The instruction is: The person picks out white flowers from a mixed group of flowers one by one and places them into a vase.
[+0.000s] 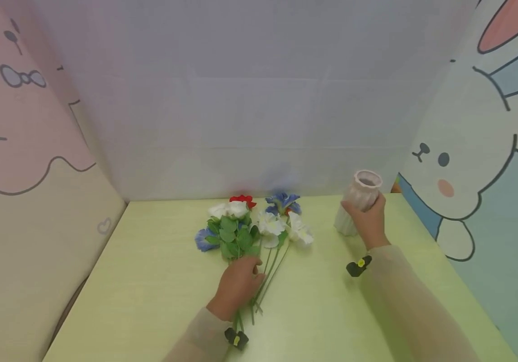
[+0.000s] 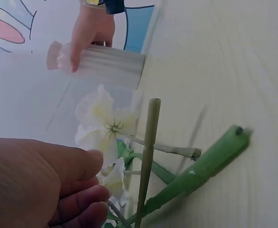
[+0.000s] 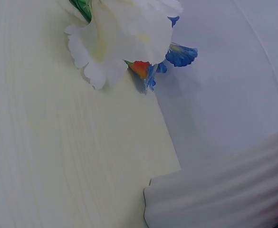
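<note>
On the right of the table my right hand [image 1: 369,221] grips a white ribbed vase [image 1: 351,218] round its upper body, thumb on the near left side. The vase stands with its mouth up; its ribbed wall [image 3: 224,194] fills the lower right of the right wrist view. My left hand [image 1: 238,284] is over the green stems [image 1: 271,276] of artificial flowers, its fingers loosely bent. A gap shows between thumb and fingers in the left wrist view, with no stem pinched there. White blossoms [image 2: 103,121] lie just beyond that hand.
The flowers lie in a loose group: white roses [image 1: 236,208] with green leaves [image 1: 233,236], a red bloom [image 1: 242,201], blue blooms [image 1: 281,202] and white blooms [image 1: 300,231]. A pale wall [image 1: 259,125] closes off the back of the pale yellow table [image 1: 150,281].
</note>
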### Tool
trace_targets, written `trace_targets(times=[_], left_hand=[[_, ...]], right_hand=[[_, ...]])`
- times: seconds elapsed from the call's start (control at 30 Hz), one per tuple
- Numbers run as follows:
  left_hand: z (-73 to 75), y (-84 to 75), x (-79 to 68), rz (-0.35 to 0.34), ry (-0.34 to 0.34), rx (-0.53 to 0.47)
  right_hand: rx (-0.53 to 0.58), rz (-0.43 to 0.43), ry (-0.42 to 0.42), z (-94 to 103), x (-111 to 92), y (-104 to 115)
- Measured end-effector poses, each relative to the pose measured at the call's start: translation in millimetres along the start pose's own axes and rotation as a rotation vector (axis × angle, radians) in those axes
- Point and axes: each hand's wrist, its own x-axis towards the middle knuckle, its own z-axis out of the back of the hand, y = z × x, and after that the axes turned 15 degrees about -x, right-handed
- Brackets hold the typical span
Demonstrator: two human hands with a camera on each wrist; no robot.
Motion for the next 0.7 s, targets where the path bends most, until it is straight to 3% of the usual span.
trace_targets(times=[0.17, 0.43, 0.7], left_hand=[[-4.6, -3.4, 0.1, -0.04, -0.029, 0.072], [-13.0, -10.7, -1.5, -0.152, -0.001, 0.207], [-20.4, -11.7, 12.3, -0.164, 0.004, 0.289]], right_hand=[[0.008, -0.019, 0.004, -0.9, 2.7, -2.4], [-0.006, -0.017, 0.042, 2.0, 1.5, -5.3], [-0.015, 0.016, 0.062, 1.3, -6.5, -3.6]])
